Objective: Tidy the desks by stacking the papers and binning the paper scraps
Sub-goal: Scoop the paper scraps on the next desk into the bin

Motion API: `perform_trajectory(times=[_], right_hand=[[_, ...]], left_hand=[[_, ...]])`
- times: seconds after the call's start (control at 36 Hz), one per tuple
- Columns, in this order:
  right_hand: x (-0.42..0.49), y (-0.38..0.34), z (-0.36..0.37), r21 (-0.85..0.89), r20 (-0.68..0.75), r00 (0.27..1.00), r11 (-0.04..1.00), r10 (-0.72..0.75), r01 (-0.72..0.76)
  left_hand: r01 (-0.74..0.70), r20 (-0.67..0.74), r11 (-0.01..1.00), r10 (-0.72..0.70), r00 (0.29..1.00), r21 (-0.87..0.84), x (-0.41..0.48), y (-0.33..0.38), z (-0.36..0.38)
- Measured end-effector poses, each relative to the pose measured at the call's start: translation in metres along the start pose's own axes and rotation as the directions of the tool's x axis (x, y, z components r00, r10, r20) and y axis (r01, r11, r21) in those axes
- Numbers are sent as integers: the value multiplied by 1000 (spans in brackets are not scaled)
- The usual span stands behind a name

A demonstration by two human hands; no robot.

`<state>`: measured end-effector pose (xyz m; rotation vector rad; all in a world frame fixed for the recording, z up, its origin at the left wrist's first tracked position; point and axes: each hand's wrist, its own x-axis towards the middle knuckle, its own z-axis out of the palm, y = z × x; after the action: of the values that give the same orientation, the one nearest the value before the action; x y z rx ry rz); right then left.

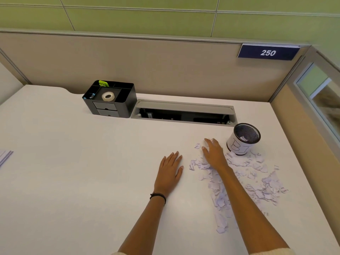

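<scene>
The paper scraps, small torn white bits, some curled and some showing print, lie in a loose drift on the table just before the mesh bin, the right hand resting flat-fingered on them and the left hand flat beside them.

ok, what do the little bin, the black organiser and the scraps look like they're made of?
The bin: black mesh inside, probably metal, matte; a white paper sheet with marker lettering wraps its wall. The organiser: smooth black with a slight sheen and rounded corners, likely plastic, coated metal possible. The scraps: thin white printed paper, ragged torn edges, some curled.
</scene>
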<state>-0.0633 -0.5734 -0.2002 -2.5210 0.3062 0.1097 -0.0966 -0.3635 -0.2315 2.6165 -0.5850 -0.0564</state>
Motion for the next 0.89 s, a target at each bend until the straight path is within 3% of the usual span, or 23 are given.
perform_trajectory(times=[0.14, 0.22, 0.58, 0.69, 0.89], right_hand=[[0, -1, 2, -93, 173, 970, 977, -173, 191], [-4, 4, -3, -111, 208, 951, 960, -230, 256], [-46, 8, -18, -163, 287, 949, 969, -132, 185], [-56, 3, -13, -227, 257, 960, 958, -113, 173], [-65, 2, -7, -255, 74, 985, 952, -157, 171]], left_hand=[[-2, -6, 1000, 2, 1000, 0, -1, 0, -1], [1, -1, 1000, -1, 1000, -3, -1, 0, -1], [6, -8, 1000, -6, 1000, 6, -1, 1, -1], [-1, -7, 1000, 1, 1000, 3, -2, 1, -2], [3, -2, 1000, -3, 1000, 1, -2, 2, -2]])
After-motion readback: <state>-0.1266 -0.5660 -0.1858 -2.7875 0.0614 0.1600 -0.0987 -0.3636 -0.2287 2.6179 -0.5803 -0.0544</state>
